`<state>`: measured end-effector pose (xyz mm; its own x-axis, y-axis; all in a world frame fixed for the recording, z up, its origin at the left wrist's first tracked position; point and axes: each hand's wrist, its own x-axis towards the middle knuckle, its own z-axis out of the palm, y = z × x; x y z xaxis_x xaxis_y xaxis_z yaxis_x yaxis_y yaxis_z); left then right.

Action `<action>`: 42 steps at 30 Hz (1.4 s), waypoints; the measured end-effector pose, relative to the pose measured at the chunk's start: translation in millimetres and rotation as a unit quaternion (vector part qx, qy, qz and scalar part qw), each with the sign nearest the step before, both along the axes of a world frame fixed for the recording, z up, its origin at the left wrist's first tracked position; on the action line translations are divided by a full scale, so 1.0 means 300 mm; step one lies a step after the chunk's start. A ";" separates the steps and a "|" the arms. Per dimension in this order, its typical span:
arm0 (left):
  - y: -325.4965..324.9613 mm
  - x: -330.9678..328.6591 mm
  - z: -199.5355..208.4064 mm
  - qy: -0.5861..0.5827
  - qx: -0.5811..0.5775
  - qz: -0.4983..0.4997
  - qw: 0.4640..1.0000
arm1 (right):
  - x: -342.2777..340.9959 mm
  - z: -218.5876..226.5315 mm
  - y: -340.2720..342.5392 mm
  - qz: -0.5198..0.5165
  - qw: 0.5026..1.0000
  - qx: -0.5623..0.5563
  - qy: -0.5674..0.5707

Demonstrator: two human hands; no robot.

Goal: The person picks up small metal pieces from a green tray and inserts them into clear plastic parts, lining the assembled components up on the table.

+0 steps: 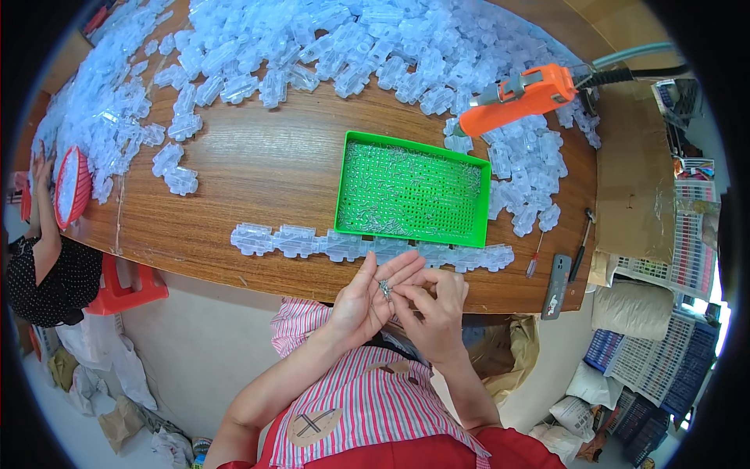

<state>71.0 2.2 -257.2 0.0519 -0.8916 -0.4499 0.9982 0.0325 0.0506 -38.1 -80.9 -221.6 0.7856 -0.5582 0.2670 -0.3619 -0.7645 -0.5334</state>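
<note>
My left hand point(354, 311) is palm up just past the table's front edge, with a small heap of silvery screws point(383, 287) in its cupped palm. My right hand point(436, 316) reaches in from the right, thumb and fingers pinched at the edge of that heap; the screw between the fingertips is hardly visible. Beyond both hands lies a row of clear plastic pieces point(295, 241) along the table edge. Behind the row, partly over it, stands a green perforated tray point(341, 187) with many loose screws scattered in it.
An orange power screwdriver point(519, 98) hangs over the right side on a cable. Clear plastic pieces point(273, 47) pile along the back. At right lie a hand screwdriver point(534, 259), a hammer point(582, 244) and a phone point(556, 286). Another person's arm point(48, 215) is beside a red basket point(72, 187).
</note>
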 end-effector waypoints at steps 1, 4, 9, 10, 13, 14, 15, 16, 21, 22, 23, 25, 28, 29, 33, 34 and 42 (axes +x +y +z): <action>-0.001 -0.001 -0.003 -0.001 -0.001 -0.001 1.000 | 0.004 -0.005 0.004 -0.001 1.000 -0.001 -0.001; 0.000 -0.006 -0.009 -0.001 -0.015 0.016 1.000 | 0.016 -0.011 0.005 0.005 1.000 -0.009 -0.003; 0.012 -0.009 -0.022 0.006 -0.039 0.007 0.999 | 0.012 -0.029 -0.004 0.001 0.995 0.099 -0.029; 0.013 -0.009 -0.024 0.007 -0.039 0.009 0.999 | 0.010 -0.038 -0.003 0.004 0.995 0.099 -0.027; 0.017 -0.016 -0.031 -0.054 0.029 -0.018 0.998 | -0.004 -0.048 0.007 -0.022 0.991 0.116 -0.057; 0.019 -0.019 -0.035 -0.085 0.049 -0.041 0.994 | -0.009 -0.047 0.004 -0.029 0.990 0.123 -0.057; 0.015 -0.016 -0.015 -0.119 0.071 -0.052 0.989 | -0.004 -0.050 0.004 -0.039 0.992 0.105 -0.059; 0.024 -0.021 -0.028 -0.118 0.073 -0.052 0.989 | -0.007 -0.053 0.004 -0.040 0.992 0.107 -0.058; 0.044 -0.042 -0.059 -0.190 0.078 -0.057 0.977 | -0.019 -0.056 -0.004 -0.063 0.994 0.074 -0.041; 0.046 -0.043 -0.065 -0.190 0.076 -0.056 0.977 | -0.019 -0.055 -0.005 -0.062 0.995 0.073 -0.042; 0.054 -0.044 -0.075 -0.226 0.081 -0.073 0.968 | -0.021 -0.053 -0.003 -0.057 0.996 0.060 -0.030; 0.056 -0.039 -0.074 -0.275 0.095 -0.102 0.951 | -0.026 -0.058 -0.006 -0.043 0.998 0.032 -0.018; 0.052 -0.041 -0.096 -0.306 0.095 -0.091 0.943 | -0.016 -0.074 -0.014 -0.033 0.998 0.050 -0.020; 0.050 -0.045 -0.098 -0.305 0.096 -0.088 0.943 | -0.010 -0.083 -0.021 -0.029 0.998 0.051 -0.019; 0.047 -0.041 -0.095 -0.198 0.169 -0.044 0.965 | 0.025 -0.127 -0.062 -0.066 0.996 0.059 -0.028; 0.052 -0.036 -0.097 -0.178 0.185 -0.050 0.965 | 0.031 -0.133 -0.067 -0.052 0.997 0.043 -0.023; 0.069 -0.014 -0.110 -0.162 0.190 -0.049 0.967 | 0.052 -0.163 -0.073 -0.011 1.000 -0.029 0.003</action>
<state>66.8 22.7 -290.1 0.1691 -0.6725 -0.7205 0.9254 -0.1432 0.3509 -22.4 -102.8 -270.6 0.7745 -0.5601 0.2941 -0.3829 -0.7851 -0.4868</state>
